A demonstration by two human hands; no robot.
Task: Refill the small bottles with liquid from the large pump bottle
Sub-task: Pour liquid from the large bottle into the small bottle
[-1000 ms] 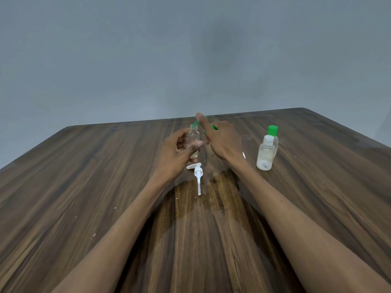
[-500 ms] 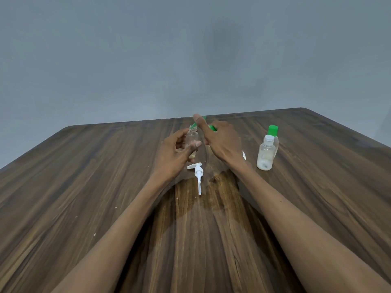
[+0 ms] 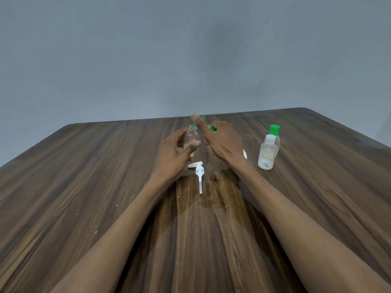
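Hands mid-worktop [image 3: 84, 187]: your left hand [image 3: 173, 157] grips small clear bottle [image 3: 190, 138]; right hand [image 3: 222, 142] pinches green funnel [image 3: 211, 127]; pump head [image 3: 198, 172] at 6 o'clock.

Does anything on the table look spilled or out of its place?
Yes. The white plastic pump head lies loose on the brown wooden table, off any bottle. Around it is a glossy patch, perhaps spilled liquid.

Dark wood-grain table [image 3: 84, 176], grey wall [image 3: 148, 60], white pump head [image 3: 198, 170], green cap [image 3: 274, 130], clear small bottle [image 3: 191, 137]
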